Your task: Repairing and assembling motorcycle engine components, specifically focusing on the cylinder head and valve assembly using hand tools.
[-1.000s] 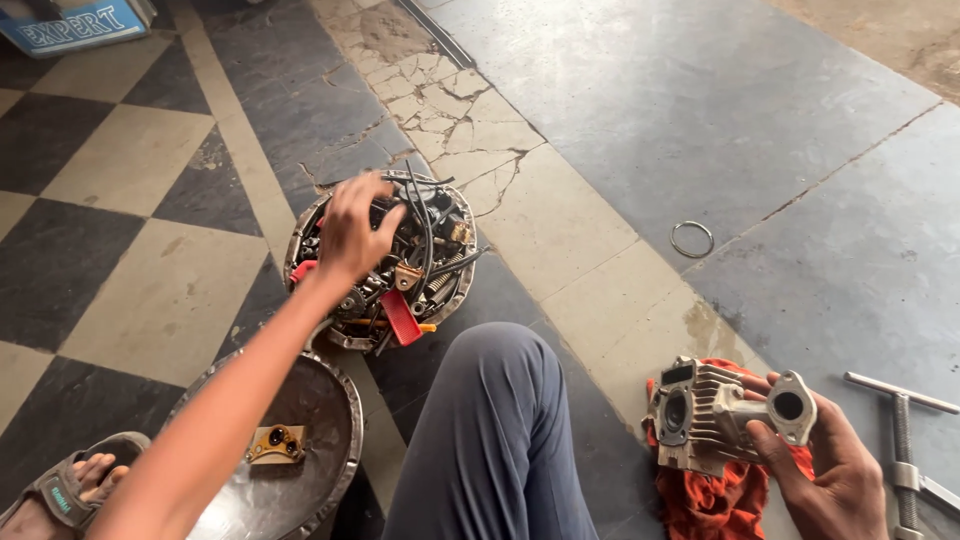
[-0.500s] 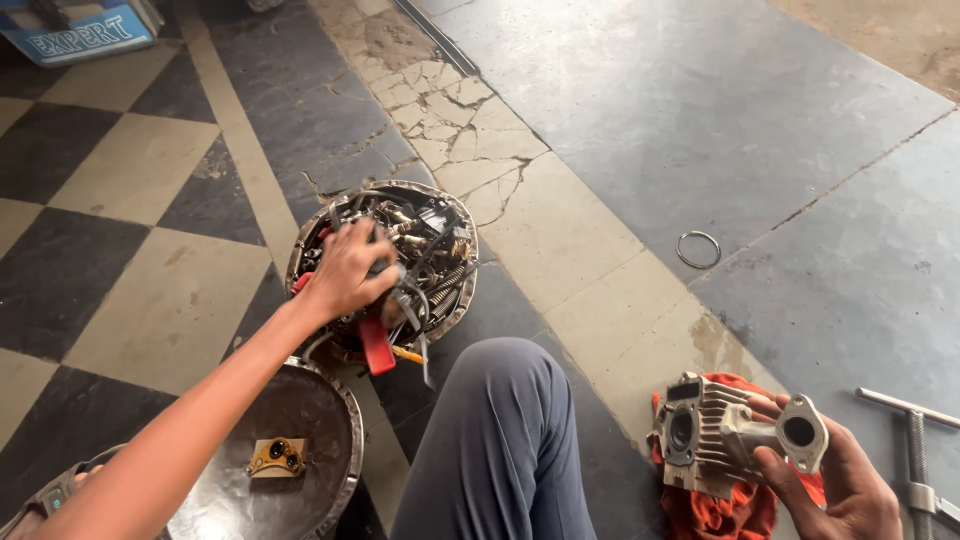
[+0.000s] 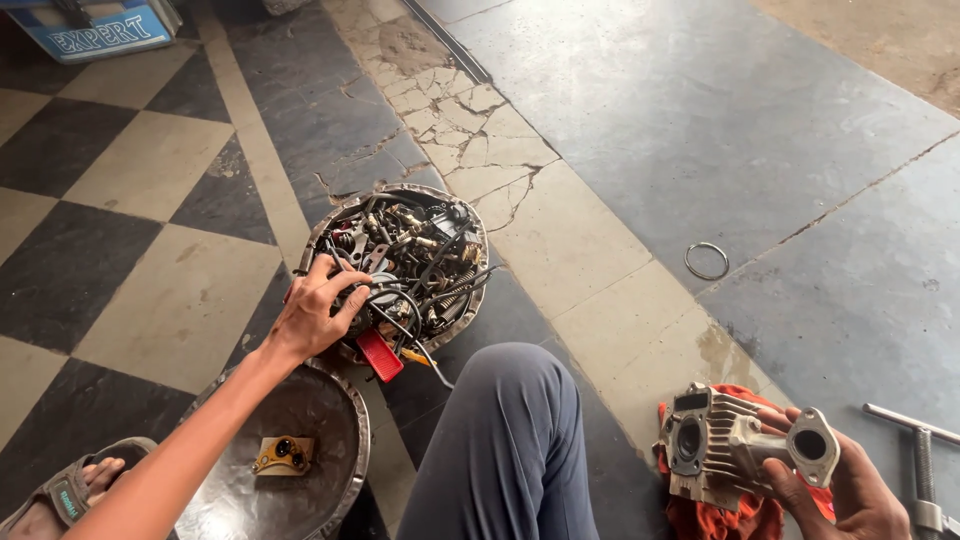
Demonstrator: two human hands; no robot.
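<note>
My left hand [image 3: 315,312] reaches into a round metal bowl [image 3: 480,260] heaped with springs, bolts and small engine parts, its fingers curled over parts at the near-left rim; what it grips is hidden. A red piece [image 3: 380,354] pokes out at the bowl's near edge beside that hand. My right hand [image 3: 835,490] holds a grey finned engine cylinder head [image 3: 730,445] at the lower right, above an orange rag [image 3: 720,515].
A second shallow metal pan [image 3: 330,420] holds one small brass-coloured part [image 3: 283,453] at lower left. A metal ring [image 3: 706,261] lies on the stone floor. A steel T-handle tool [image 3: 920,470] lies at far right. My grey-trousered knee [image 3: 510,440] and a sandalled foot [image 3: 70,495] are nearby.
My left hand has slid from the bowl's middle to its near-left rim. The view has tilted so the bowl sits lower. My right hand keeps the cylinder head.
</note>
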